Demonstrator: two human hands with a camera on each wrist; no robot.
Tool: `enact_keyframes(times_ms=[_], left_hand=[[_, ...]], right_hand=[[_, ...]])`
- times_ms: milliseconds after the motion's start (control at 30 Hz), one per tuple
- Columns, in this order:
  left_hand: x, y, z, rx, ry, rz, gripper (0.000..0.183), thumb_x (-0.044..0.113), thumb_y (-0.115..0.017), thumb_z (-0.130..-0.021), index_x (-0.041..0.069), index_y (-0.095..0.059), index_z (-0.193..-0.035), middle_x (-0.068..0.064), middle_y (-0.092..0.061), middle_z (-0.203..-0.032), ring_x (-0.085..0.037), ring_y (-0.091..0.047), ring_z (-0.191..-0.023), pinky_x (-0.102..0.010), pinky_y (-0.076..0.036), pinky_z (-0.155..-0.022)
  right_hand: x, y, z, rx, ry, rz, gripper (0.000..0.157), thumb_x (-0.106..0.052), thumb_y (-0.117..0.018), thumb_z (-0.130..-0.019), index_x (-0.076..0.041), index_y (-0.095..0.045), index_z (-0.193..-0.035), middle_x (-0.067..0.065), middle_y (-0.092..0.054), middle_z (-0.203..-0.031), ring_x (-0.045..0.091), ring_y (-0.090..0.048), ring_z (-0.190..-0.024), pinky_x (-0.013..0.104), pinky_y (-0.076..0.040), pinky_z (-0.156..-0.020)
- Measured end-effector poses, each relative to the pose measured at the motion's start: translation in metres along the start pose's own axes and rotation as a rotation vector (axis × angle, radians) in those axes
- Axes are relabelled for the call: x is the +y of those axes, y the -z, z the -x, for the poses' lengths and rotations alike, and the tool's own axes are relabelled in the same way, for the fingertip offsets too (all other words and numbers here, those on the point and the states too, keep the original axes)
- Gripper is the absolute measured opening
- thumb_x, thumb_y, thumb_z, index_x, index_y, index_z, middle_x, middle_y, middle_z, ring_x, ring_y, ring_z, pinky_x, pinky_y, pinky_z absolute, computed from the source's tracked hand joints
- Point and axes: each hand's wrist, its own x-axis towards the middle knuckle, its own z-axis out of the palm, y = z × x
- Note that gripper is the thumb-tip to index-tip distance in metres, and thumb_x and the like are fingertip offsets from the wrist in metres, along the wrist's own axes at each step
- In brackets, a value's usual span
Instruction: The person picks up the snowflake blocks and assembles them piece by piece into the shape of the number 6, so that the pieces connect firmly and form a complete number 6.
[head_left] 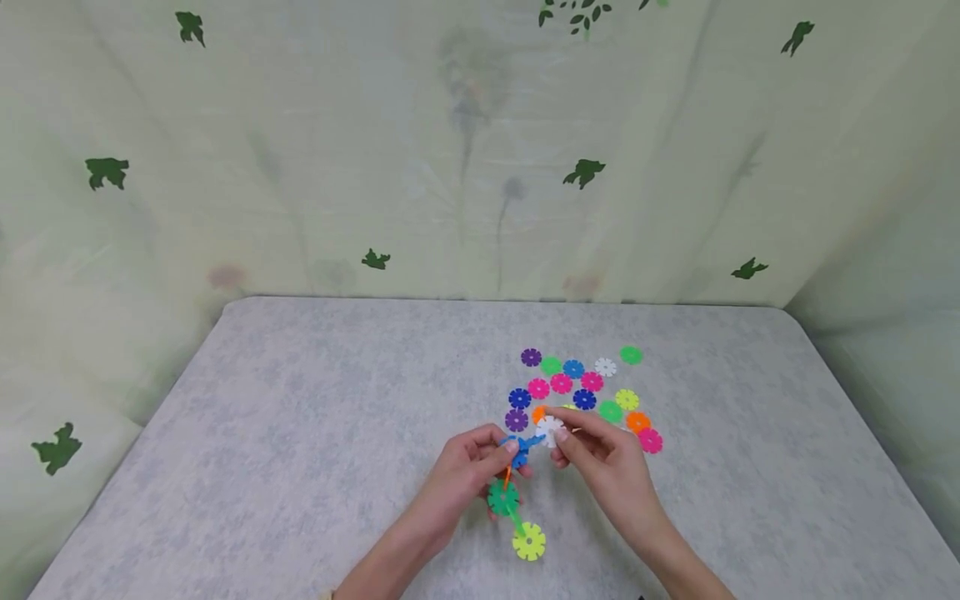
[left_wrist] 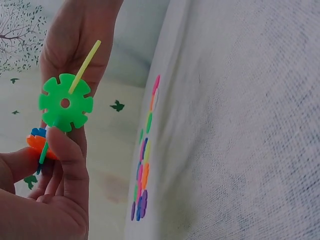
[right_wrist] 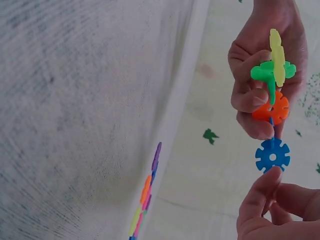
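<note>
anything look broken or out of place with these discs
Nothing stands out. The loose discs lie on the table with no visible damage. The chain in the left hand bends because its discs join crosswise; the right hand pinches a white disc.

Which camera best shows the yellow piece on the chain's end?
The head view: the yellow piece faces the camera, notches and hole visible. Left wrist view shows it edge-on; right wrist view, steeply tilted.

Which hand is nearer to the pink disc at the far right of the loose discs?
Right. In the head view, the right hand is just left of that pink disc; the left hand is farther left, holding linked discs.
</note>
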Motion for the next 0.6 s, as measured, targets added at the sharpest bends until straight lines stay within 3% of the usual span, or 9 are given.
enact_keyframes(times_ms=[267, 367, 600], left_hand=[[0.0012, -0.0024, 0.0002, -0.049, 0.029, -0.031, 0.03, 0.031, -0.054, -0.101, 0.013, -0.053, -0.126, -0.011, -0.069, -0.088, -0.022, -0.066, -0.076, -0.028, -0.05, -0.06], [0.0009, -0.0045, -0.0002, -0.055, 0.028, -0.057, 0.033, 0.039, -0.054, -0.101, 0.016, -0.059, -0.123, -0.008, -0.066, -0.08, -0.02, -0.064, -0.069, -0.026, -0.046, -0.058], [-0.0028, -0.0079, 0.0, -0.054, -0.005, -0.028, 0.034, 0.04, -0.06, -0.097, 0.007, -0.062, -0.108, -0.007, -0.062, -0.069, -0.017, -0.057, -0.054, -0.021, -0.037, -0.048]], right_hand=[[-0.0018, -0.0016, -0.0015, 0.009, -0.07, -0.074, 0.027, -0.011, -0.07, -0.092, -0.005, -0.062, -0.116, 0.014, -0.066, -0.098, 0.039, -0.066, -0.087, 0.031, -0.057, -0.075], [-0.0006, -0.0024, -0.0011, 0.005, -0.067, -0.096, 0.023, -0.01, -0.072, -0.09, -0.004, -0.063, -0.111, 0.016, -0.067, -0.094, 0.04, -0.067, -0.085, 0.033, -0.057, -0.075], [0.0025, -0.0041, 0.0024, -0.078, -0.031, -0.078, 0.023, -0.01, -0.07, -0.091, -0.004, -0.066, -0.113, 0.014, -0.068, -0.096, 0.036, -0.067, -0.084, 0.031, -0.057, -0.077]])
